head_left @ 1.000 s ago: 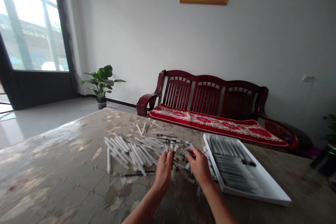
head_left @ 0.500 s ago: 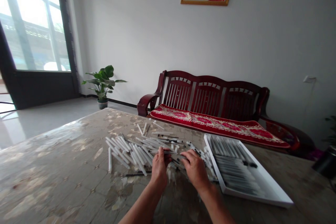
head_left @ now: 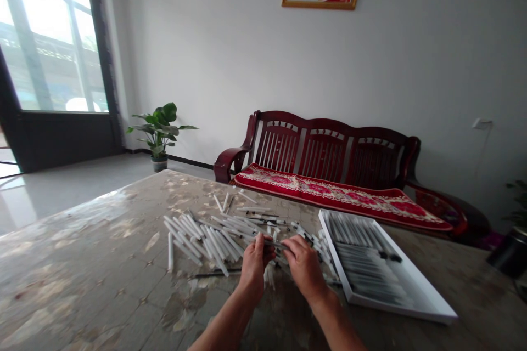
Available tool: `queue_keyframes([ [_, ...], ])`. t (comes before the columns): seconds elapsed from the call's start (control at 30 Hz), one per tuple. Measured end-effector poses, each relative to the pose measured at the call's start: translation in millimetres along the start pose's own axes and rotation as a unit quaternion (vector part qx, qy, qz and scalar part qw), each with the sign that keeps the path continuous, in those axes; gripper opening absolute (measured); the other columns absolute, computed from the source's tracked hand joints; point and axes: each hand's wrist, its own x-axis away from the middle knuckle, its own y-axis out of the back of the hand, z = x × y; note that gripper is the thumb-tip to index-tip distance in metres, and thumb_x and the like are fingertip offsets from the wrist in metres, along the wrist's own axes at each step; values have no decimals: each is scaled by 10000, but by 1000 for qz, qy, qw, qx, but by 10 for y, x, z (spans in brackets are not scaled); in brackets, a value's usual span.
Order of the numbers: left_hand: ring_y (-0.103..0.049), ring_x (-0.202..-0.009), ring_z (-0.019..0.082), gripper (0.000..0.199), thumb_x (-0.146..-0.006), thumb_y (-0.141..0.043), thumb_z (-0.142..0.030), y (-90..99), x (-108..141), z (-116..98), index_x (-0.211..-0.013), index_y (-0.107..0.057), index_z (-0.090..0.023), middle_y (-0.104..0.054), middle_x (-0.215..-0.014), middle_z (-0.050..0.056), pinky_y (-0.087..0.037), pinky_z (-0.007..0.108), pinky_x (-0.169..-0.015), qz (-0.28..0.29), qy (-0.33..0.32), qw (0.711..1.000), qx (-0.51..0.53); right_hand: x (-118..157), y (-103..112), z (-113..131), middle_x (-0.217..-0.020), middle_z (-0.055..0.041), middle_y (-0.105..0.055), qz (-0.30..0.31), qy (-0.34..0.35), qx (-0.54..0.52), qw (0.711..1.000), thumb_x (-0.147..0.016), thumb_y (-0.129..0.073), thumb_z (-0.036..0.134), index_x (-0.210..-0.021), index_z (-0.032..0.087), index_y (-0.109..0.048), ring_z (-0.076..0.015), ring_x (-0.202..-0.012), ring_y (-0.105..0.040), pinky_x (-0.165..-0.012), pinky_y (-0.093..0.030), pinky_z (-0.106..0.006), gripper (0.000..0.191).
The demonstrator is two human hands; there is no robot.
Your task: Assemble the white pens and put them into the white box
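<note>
My left hand [head_left: 254, 264] is closed in a pinch around a slim pen [head_left: 269, 242] that lies roughly level. At the pen's right end are the pinched fingertips of my right hand [head_left: 303, 263]; they close on that end, partly hidden by the fingers. White pen barrels [head_left: 216, 247] lie in a loose pile left of my left hand. Small white and black parts [head_left: 302, 228], likely caps, are scattered behind and beside my right hand. A dark thin rod [head_left: 212, 273] rests on the table in front of the pile.
To the right, a shallow white box [head_left: 420, 290] holds rows of pens [head_left: 362, 269]. Everything lies on a patterned table [head_left: 102, 285]. Beyond it stand a dark red wooden bench [head_left: 325, 148] with a red runner and a potted plant [head_left: 160, 131].
My left hand has shifted slightly right, nearer to my right hand, and the gap along the pen has narrowed. The view has turned very slightly.
</note>
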Motion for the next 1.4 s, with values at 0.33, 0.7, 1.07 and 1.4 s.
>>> queue_keyframes([
  [0.33,-568,-562,134,541,-601,-720,-665,-6,-20,18,-716,-648,-142,-639,-606,14,-438,231,-524,33,-37,998,-46,-66,48,61,-844,-48,-716,21,-79,-99,992,-808,-600,217,-851,225,-746,-196,-811,-654,-741,-498,-279,153],
  [0.7,-526,-501,101,493,-642,-734,-622,-40,50,-20,-701,-649,-140,-628,-597,2,-401,206,-455,71,-48,996,-26,-154,223,201,-533,45,-562,120,-346,-412,834,-589,-779,450,-686,164,-660,-95,-475,-476,-448,-353,-214,324],
  [1.07,-668,-807,155,552,-701,-746,-529,-95,220,25,-1124,-674,-181,-711,-1090,105,-486,224,-623,137,37,990,-13,-210,146,282,-632,41,-633,-90,-331,-529,776,-588,-838,489,-802,172,-682,-80,-538,-544,-478,-407,-181,414],
  [1.4,-593,-628,128,372,-596,-742,-457,-71,200,158,-837,-689,-178,-660,-787,9,-407,209,-498,142,30,973,-180,-390,755,-629,-699,1,-685,-269,-377,-369,806,-597,-735,611,-778,202,-575,-149,-616,-664,-448,-456,-204,475],
])
